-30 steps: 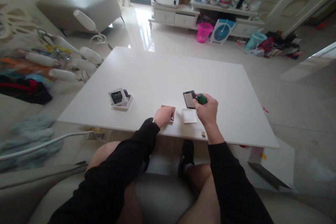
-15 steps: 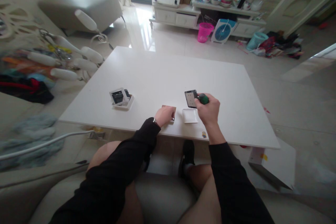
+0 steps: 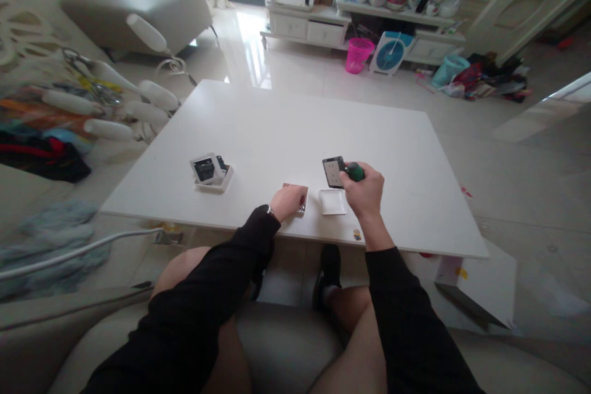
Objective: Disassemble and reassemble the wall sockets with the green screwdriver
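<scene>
White and glossy, the rectangular tabletop (image 3: 295, 117) carries, toward its near left edge, a shallow white plastic tray (image 3: 220, 185) with a dark square module (image 3: 205, 170) set in it. At the middle of the near edge, a flat brown square plate (image 3: 295, 187) is covered by the left hand (image 3: 286, 202); whether it is gripped or only pressed cannot be told. Just beside it lies a thin white square cover (image 3: 332, 202). Beyond that, a grey hard-plastic socket module (image 3: 332, 172) is met by a round green-handled screwdriver (image 3: 354, 171), clamped in the right hand (image 3: 367, 192). The driver is judged best kept in line with its screw, since the module could slide on so smooth a top.
</scene>
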The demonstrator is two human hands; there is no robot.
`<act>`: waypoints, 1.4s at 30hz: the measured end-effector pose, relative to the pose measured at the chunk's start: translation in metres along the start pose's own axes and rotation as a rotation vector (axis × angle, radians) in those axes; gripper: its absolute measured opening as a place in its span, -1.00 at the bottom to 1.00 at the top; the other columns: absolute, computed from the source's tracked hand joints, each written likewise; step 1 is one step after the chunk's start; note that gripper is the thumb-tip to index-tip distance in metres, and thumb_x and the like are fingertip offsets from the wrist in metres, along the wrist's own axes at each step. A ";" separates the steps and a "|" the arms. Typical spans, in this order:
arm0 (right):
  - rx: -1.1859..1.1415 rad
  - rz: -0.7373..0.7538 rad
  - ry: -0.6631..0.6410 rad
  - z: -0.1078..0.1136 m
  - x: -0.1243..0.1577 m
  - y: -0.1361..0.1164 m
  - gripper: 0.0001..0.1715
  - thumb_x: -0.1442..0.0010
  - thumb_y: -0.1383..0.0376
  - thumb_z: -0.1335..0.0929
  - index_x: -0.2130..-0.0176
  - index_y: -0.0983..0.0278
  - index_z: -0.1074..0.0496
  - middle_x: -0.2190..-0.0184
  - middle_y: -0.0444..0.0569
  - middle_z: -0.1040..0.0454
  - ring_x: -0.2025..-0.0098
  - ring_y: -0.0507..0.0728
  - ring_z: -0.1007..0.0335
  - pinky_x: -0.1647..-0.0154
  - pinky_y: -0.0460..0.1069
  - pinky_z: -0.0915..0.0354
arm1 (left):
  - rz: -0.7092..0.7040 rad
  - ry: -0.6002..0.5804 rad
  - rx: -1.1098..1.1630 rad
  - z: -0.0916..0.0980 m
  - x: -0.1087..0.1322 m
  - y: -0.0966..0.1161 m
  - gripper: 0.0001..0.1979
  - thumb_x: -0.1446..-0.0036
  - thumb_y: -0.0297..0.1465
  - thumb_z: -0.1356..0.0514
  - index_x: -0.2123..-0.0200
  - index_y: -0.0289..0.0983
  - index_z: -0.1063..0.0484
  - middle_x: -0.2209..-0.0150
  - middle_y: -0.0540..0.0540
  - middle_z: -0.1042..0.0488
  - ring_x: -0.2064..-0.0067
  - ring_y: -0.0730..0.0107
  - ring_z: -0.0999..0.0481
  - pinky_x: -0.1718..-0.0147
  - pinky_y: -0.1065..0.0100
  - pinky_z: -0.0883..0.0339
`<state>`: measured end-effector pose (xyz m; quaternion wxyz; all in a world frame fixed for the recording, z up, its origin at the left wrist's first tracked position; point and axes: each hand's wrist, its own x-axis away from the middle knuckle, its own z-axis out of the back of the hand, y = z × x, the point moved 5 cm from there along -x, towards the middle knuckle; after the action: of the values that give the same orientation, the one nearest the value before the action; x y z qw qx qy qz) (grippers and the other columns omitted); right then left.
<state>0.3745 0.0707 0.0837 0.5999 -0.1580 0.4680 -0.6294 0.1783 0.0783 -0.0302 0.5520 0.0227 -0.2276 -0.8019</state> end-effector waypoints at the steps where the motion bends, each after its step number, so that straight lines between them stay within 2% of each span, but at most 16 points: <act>1: 0.000 0.001 0.000 0.000 0.000 0.000 -0.76 -0.06 0.25 -0.41 0.25 0.23 -0.65 0.26 0.03 -0.69 0.21 0.25 -0.61 0.08 0.13 -0.46 | -0.002 -0.004 -0.002 0.000 0.000 0.000 -0.84 -0.09 -0.56 -0.23 0.35 -0.21 -0.59 0.27 -0.13 -0.64 0.19 0.21 -0.62 0.23 0.32 -0.37; 10: -0.002 0.010 0.007 0.001 -0.001 0.000 -0.76 -0.07 0.25 -0.42 0.25 0.24 -0.65 0.26 0.04 -0.69 0.21 0.24 -0.61 0.08 0.12 -0.46 | 0.018 -0.099 -0.065 0.004 0.004 0.007 -0.84 -0.17 -0.56 -0.21 0.31 -0.25 -0.59 0.22 -0.19 -0.64 0.14 0.19 -0.63 0.18 0.32 -0.39; 15: -0.025 0.066 0.078 0.006 0.001 -0.008 -0.77 -0.09 0.28 -0.40 0.25 0.24 -0.64 0.24 0.02 -0.68 0.19 0.21 -0.60 0.05 0.11 -0.46 | 0.028 -0.131 -0.086 0.004 0.005 0.010 -0.81 -0.20 -0.58 -0.17 0.31 -0.31 -0.60 0.20 -0.25 -0.64 0.14 0.15 -0.64 0.18 0.30 -0.40; 18: -0.017 0.080 0.056 0.005 0.002 -0.010 -0.78 -0.09 0.29 -0.40 0.25 0.24 -0.63 0.25 0.02 -0.68 0.19 0.22 -0.60 0.05 0.12 -0.45 | 0.028 -0.145 -0.095 0.004 0.005 0.012 -0.81 -0.22 -0.58 -0.17 0.32 -0.32 -0.60 0.19 -0.26 -0.65 0.15 0.16 -0.64 0.18 0.31 -0.41; 22: 0.016 0.046 -0.002 0.000 0.003 -0.007 -0.79 -0.07 0.28 -0.40 0.27 0.22 -0.64 0.26 0.02 -0.68 0.20 0.24 -0.60 0.06 0.11 -0.46 | 0.029 -0.148 -0.104 0.006 0.006 0.014 -0.83 -0.23 -0.56 -0.19 0.32 -0.33 -0.60 0.18 -0.27 -0.65 0.14 0.15 -0.65 0.17 0.30 -0.43; 30: 0.019 0.022 -0.012 -0.003 0.003 -0.002 -0.77 -0.06 0.26 -0.41 0.26 0.23 -0.64 0.26 0.03 -0.69 0.21 0.24 -0.61 0.07 0.11 -0.46 | 0.022 -0.133 -0.118 0.008 0.007 0.014 -0.89 -0.22 -0.53 -0.25 0.27 -0.34 -0.61 0.18 -0.28 -0.66 0.08 0.13 -0.66 0.11 0.30 -0.46; 35: 0.013 0.018 -0.011 -0.002 0.004 -0.004 -0.78 -0.07 0.26 -0.41 0.28 0.23 -0.64 0.27 0.03 -0.68 0.20 0.25 -0.61 0.09 0.12 -0.45 | 0.006 -0.142 -0.138 0.006 0.008 0.017 -0.80 -0.25 -0.59 -0.17 0.26 -0.36 -0.63 0.21 -0.30 -0.66 0.12 0.14 -0.68 0.11 0.29 -0.48; 42: 0.015 0.036 -0.007 -0.002 0.004 -0.006 -0.79 -0.07 0.26 -0.40 0.29 0.23 -0.63 0.28 0.03 -0.68 0.22 0.25 -0.60 0.08 0.12 -0.45 | -0.035 -0.140 -0.176 0.000 0.008 0.018 -0.73 -0.32 -0.55 -0.11 0.22 -0.34 -0.65 0.18 -0.30 -0.68 0.04 0.10 -0.68 0.01 0.25 -0.48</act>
<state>0.3683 0.0668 0.0864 0.6141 -0.1473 0.4637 -0.6214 0.1910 0.0659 -0.0216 0.5206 -0.0779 -0.1939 -0.8279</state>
